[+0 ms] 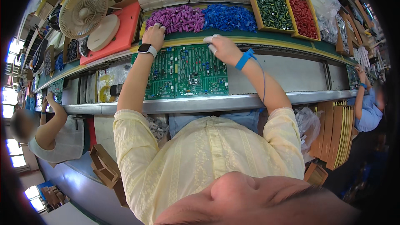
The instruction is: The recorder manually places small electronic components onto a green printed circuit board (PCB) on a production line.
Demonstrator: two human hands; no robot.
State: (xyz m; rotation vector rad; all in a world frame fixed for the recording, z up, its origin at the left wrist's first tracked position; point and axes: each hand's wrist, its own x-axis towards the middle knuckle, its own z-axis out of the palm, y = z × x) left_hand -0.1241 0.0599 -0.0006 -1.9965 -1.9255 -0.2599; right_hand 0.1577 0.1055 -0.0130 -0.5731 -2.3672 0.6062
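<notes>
My left hand (153,37) is at the near edge of a heap of small purple components (181,19), its covered fingertips bent together against them. What lies between those fingers is too small to make out. My right hand (226,50) hovers over the yellow-edged rail, just short of a heap of blue components (230,18). White covers sit on its fingertips; thumb and forefinger are apart, with nothing visible between them. Below both hands lies a green circuit board (183,75) populated with many small parts. A blue wrist strap (245,59) with a cord circles my right wrist.
Yellow boxes of green components (273,8) and red components (301,14) stand at the back right. A fan (83,11) stands at the left by a red-orange board (127,29). A metal edge (196,103) runs before me. Co-workers sit left and right.
</notes>
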